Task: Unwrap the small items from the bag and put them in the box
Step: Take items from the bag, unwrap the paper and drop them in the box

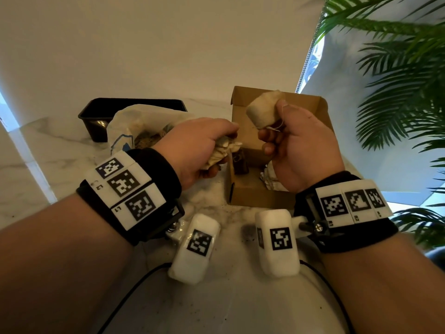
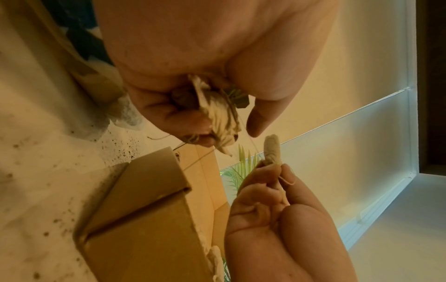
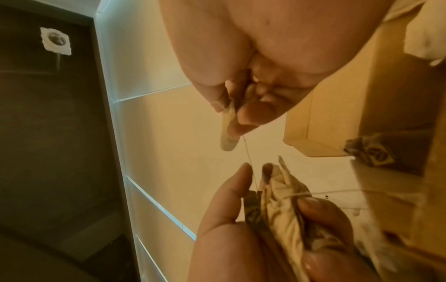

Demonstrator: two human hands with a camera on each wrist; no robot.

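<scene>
The right hand [image 1: 298, 145] pinches a tea bag [image 1: 263, 109] between thumb and fingers and holds it up over the box [image 1: 255, 196]. The left hand [image 1: 197, 145] is closed around a crumpled wrapper [image 1: 225, 153], just left of the box's near wall. A thin string [image 3: 248, 154] runs from the tea bag to the left hand, where a small dark tag [image 3: 252, 209] sits beside the wrapper. The tea bag looks very light and soft, like a tiny paper pillow. It would tear if squeezed hard or tugged by the string, and the bits inside would spill. A good place to hold it is by a corner or the top edge, as the right hand does, with a gentle pinch. The string looks weak, so it is not a good handle. The box is stiff brown card with its flaps open, and there is a dark packet and some white paper inside it. Left of the box lies the bag [image 1: 134, 126], open and floppy, with more small things inside. Behind the bag, further left of the box, is a black tray [image 1: 96, 116]. Dark crumbs dot the table [image 1: 48, 150] near the box.
</scene>
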